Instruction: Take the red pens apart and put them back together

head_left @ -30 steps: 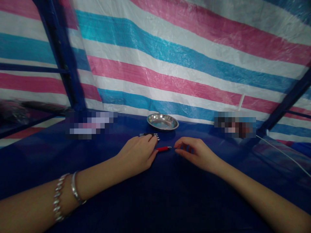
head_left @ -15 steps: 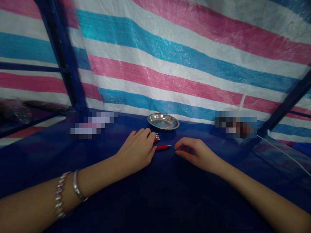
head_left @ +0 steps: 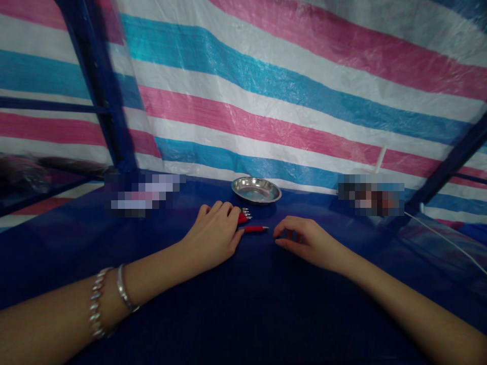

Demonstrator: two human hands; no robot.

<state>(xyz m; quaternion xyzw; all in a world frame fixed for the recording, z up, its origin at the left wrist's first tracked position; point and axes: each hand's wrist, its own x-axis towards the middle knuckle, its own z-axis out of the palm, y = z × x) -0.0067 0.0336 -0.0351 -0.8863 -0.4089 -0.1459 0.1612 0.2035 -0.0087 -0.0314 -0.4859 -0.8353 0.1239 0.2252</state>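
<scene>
My left hand [head_left: 213,234] rests on the blue cloth with its fingers curled over a small bunch of pens [head_left: 244,215], whose red barrels and metal tips stick out past the fingertips. One red pen [head_left: 255,229] lies loose on the cloth between my two hands. A little to its right, my right hand [head_left: 304,240] rests with its fingers loosely bent and apart, holding nothing. Just beyond the pens sits a round metal dish [head_left: 256,189].
A blue cloth [head_left: 243,304] covers the table. A pink, white and blue striped tarp [head_left: 289,101] hangs close behind it on a blue metal frame [head_left: 102,101]. A white cable [head_left: 445,238] runs across the right side.
My left hand's fingers have curled in over the bunch of pens and drawn them slightly back. The right hand and the loose red pen have hardly moved.
</scene>
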